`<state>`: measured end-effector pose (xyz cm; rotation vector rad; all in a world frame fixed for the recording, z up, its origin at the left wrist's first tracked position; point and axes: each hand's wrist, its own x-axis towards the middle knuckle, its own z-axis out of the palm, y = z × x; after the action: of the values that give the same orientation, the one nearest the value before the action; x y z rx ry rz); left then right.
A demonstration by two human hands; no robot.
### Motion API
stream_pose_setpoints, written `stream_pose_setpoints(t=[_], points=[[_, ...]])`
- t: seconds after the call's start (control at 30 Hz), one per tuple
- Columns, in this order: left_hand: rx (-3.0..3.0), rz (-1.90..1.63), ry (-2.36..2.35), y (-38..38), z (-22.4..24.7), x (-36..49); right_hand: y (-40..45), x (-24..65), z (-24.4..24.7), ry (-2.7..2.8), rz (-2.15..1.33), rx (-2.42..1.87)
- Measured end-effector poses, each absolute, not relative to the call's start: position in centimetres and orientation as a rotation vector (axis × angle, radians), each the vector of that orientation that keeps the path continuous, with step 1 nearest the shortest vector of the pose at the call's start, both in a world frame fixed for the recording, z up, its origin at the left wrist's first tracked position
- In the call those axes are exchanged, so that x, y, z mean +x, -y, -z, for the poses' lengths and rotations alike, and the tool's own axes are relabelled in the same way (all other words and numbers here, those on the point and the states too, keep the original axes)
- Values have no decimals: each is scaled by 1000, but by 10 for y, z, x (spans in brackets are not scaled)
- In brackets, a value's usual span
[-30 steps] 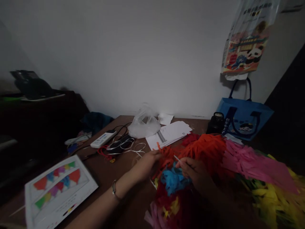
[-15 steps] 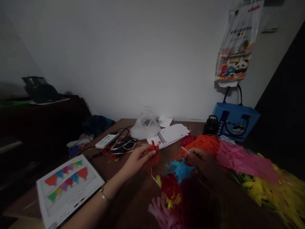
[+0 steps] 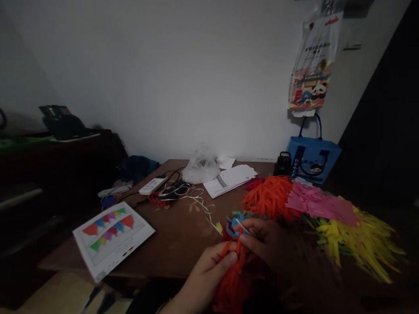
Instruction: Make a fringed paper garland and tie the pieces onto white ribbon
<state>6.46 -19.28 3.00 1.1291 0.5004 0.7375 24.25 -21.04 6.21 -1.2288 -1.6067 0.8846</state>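
Observation:
My left hand (image 3: 216, 267) pinches an orange-red paper tassel (image 3: 238, 253), whose fringe hangs low in front of me. Close above it, my right hand (image 3: 264, 237) grips a short, straight end of thin white string (image 3: 242, 226) between thumb and fingertips. The string end is at the tassel's twisted top; whether it passes through is hidden by the fingers. Behind the hands lies a blue paper tassel (image 3: 233, 224), with a small yellow tassel (image 3: 219, 227) to its left. More white string (image 3: 198, 198) trails from there across the table.
Orange (image 3: 270, 196), pink (image 3: 322, 203) and yellow (image 3: 356, 235) fringed paper piles lie at right. A bunting picture sheet (image 3: 114, 240) rests at the left table edge. White papers (image 3: 229, 179), a plastic bag (image 3: 201, 168), a power strip (image 3: 153, 185) and a blue bag (image 3: 312, 159) stand behind.
My left hand has brought the orange-red tassel down and right, up to my right hand. My right hand has moved down slightly with the white string. The view has shifted.

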Motion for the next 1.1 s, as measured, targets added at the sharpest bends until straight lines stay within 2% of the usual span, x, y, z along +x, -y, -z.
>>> stream_pose_setpoints(t=[0.17,0.4,0.63,0.73,0.9,1.1], points=[[1065,-794,-515,205,-20,66,214,239,-47,1517,-1176,-1059],[1101,-796,-562,212,-12,62,217,236,-43,1527,-1203,-1001],[1534,-904,-705,213,-5,59,216,223,-27,1585,-929,-1259],[1334,-914,-725,211,3,57,215,229,-25,1645,-926,-1278],[926,-921,-658,208,12,53,221,239,-28,1753,-652,-1258],[874,-926,-646,210,15,52,229,228,-28,1830,-648,-1242]])
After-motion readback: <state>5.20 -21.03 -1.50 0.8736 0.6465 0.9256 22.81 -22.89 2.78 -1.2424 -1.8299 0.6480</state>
